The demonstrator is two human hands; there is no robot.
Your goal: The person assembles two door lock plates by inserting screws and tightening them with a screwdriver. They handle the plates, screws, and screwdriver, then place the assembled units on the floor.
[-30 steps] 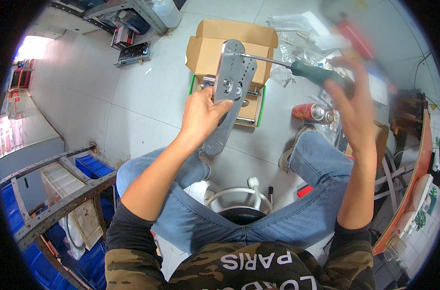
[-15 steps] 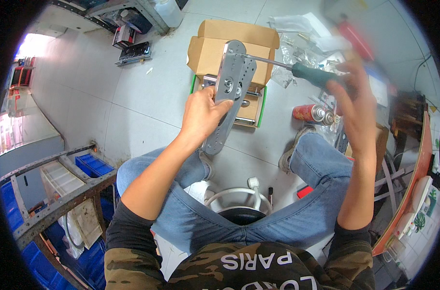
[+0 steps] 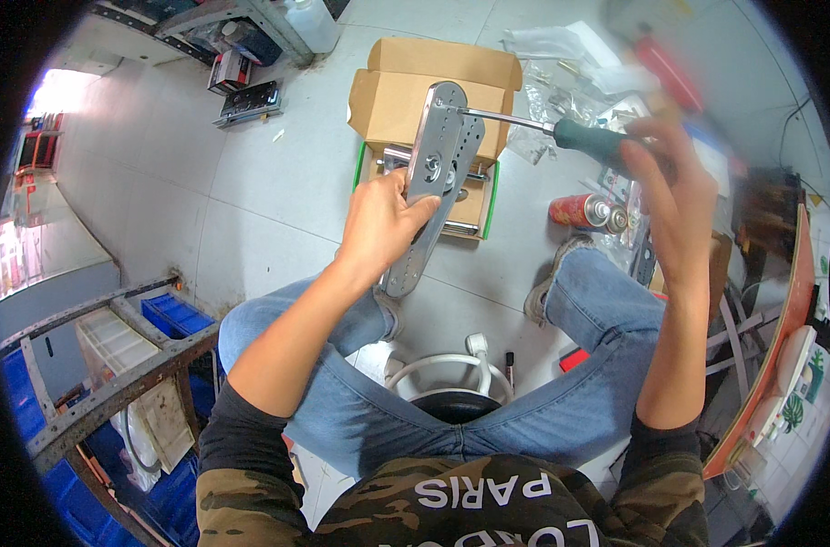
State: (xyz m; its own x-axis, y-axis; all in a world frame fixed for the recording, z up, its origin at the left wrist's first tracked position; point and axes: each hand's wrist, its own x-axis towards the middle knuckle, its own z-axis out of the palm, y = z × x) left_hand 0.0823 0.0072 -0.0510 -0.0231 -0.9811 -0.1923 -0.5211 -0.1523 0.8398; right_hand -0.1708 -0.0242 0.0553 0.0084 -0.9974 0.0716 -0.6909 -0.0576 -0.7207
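My left hand (image 3: 384,219) is closed around a long metal hinge assembly (image 3: 430,146), two perforated steel plates with rounded ends set side by side and tilted upright. In my right hand (image 3: 675,178) is a screwdriver (image 3: 588,141) with a dark green handle. Its shaft runs leftward, and the tip meets the upper part of the plates, near a hole. Exactly where the tip sits is too small to tell. Behind the hinge lies an open cardboard box (image 3: 433,68) with a green rim, holding more shiny metal parts (image 3: 465,226).
Two red cans (image 3: 575,211) lie right of the box, below clear plastic bags (image 3: 538,137). A metal rack (image 3: 114,383) with blue bins stands at left. A small black device (image 3: 249,103) lies on the floor at upper left. An orange-edged board (image 3: 771,356) stands at right.
The hinge assembly and screwdriver have shifted very slightly within the view. My right hand's fingers have moved a little on the screwdriver handle, and the tip stays at the plates.
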